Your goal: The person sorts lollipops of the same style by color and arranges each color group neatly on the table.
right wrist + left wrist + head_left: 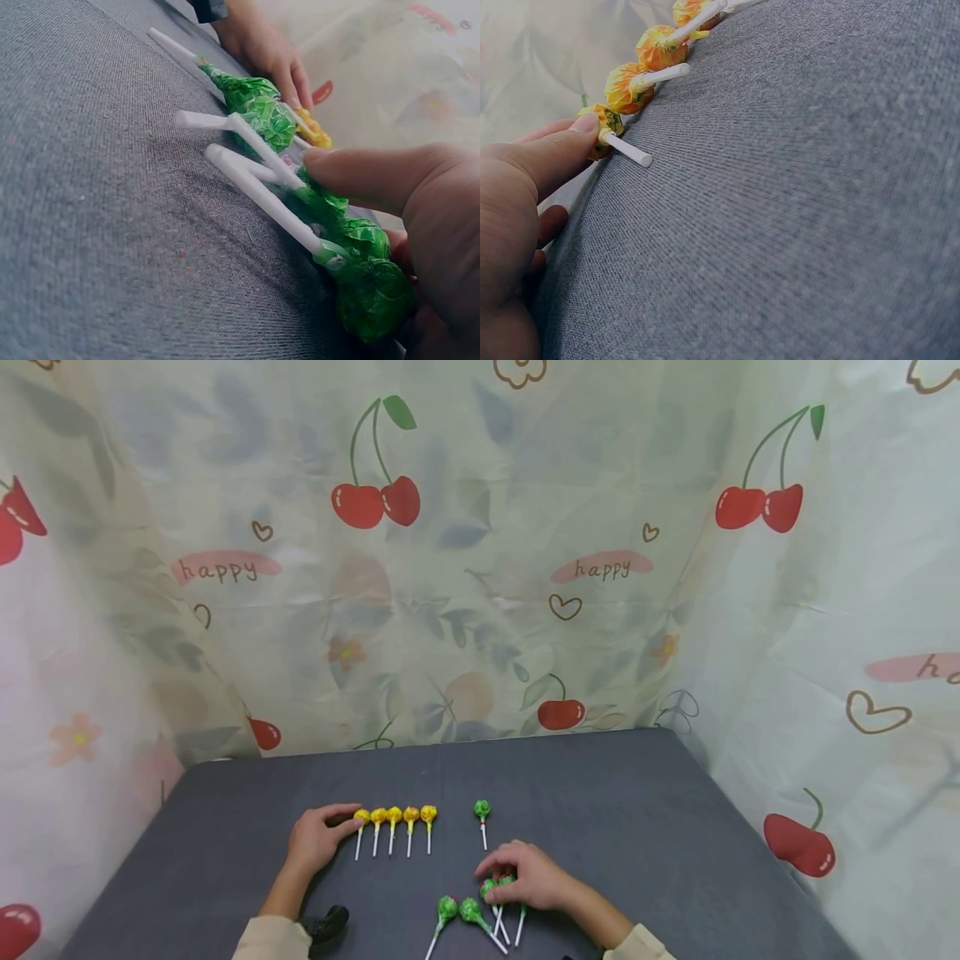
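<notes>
Several yellow lollipops (395, 815) lie side by side in a row on the dark grey cloth, sticks toward me. My left hand (315, 837) pinches the head of the leftmost yellow lollipop (602, 129) between thumb and forefinger. Over a cluster of green lollipops (373, 296) hovers my right hand (534, 875), its thumb beside one green head and its fingers loosely bent above. Some of those heads are partly hidden under the hand. Two more green lollipops (471, 910) lie just left of it. Farther back, a single green lollipop (482, 811) lies with its stick toward me.
Dark grey cloth (600, 802) covers the table. Patterned curtains (465, 610) with cherries hang behind it and along both sides. A black strap-like object (327, 926) sits by my left wrist.
</notes>
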Motion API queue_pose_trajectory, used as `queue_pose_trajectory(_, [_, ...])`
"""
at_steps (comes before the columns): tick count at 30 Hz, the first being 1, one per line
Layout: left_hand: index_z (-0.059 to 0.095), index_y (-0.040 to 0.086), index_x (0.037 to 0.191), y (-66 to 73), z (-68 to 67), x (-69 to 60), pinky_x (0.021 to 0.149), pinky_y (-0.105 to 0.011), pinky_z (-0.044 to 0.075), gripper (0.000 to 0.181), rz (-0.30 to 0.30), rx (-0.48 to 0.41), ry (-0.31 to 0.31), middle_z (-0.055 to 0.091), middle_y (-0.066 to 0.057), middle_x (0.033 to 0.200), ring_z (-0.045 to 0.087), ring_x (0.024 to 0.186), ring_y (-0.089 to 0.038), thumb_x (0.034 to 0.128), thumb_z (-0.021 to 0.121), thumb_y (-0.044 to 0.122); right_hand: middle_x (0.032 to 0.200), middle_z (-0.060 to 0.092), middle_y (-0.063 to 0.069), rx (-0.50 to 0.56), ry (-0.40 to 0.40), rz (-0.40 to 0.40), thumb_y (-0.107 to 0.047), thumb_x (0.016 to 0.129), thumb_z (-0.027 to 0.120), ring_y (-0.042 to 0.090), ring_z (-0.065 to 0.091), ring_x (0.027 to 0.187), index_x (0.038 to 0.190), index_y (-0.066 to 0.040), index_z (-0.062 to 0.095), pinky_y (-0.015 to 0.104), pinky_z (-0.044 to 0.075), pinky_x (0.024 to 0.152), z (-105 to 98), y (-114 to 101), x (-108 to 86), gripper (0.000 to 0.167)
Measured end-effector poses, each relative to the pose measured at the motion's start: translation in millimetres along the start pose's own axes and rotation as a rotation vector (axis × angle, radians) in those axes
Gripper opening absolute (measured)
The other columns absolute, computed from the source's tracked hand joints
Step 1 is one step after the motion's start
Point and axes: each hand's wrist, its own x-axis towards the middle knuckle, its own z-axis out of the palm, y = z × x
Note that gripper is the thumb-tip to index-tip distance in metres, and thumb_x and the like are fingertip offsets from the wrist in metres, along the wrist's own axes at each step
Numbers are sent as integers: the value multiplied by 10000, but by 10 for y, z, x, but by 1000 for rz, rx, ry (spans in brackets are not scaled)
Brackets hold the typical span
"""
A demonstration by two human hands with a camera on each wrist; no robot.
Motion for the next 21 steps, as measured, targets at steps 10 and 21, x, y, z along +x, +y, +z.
queue_pose_trajectory(10, [748,158,1137,3,-15,-5,953,-559,420,315,3,-3,-9,679,-121,1172,577,1133,-370,861,753,311,781,574,-156,-63,-47,-22,-274,768,814,-10,479,766,994,-208,751,179,383,705,-7,16,3,244])
queue_pose_trajectory(21, [751,154,1130,-1,-12,-6,949,-554,425,306,13,2,-5,684,-119,1160,584,1123,-366,859,757,295,786,601,-108,44,-17,57,-199,794,807,40,517,741,972,-163,734,175,431,665,-22,-24,27,196])
